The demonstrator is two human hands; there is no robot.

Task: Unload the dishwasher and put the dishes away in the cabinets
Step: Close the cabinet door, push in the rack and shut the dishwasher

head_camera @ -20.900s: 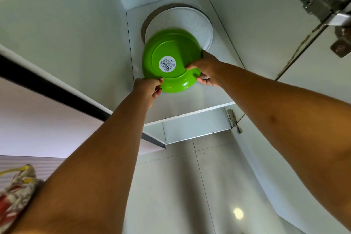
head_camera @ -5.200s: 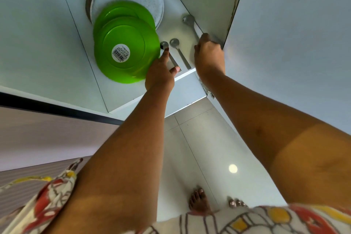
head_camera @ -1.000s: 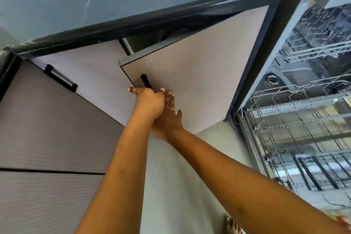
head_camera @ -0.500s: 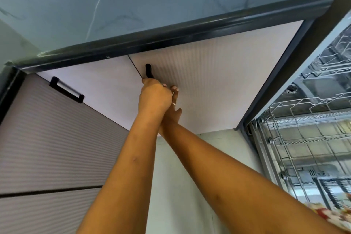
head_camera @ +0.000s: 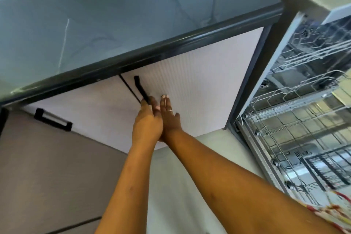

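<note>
Pale ribbed cabinet door (head_camera: 199,81) with black handle (head_camera: 140,89), under a dark glossy grey countertop (head_camera: 114,15).

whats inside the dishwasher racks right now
The visible parts of the dishwasher racks hold only bare wire, with no dishes showing. The frame edge cuts off their right side, and a patterned garment covers the lower corner, so those parts cannot be checked.

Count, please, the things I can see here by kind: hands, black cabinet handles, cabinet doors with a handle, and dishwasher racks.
Hands: 2, left hand and right hand
Black handles: 2, near handle and far handle
Cabinet doors with a handle: 2, right door, left door
Dishwasher racks: 3, top rack, middle rack, bottom rack
Total: 9
</note>
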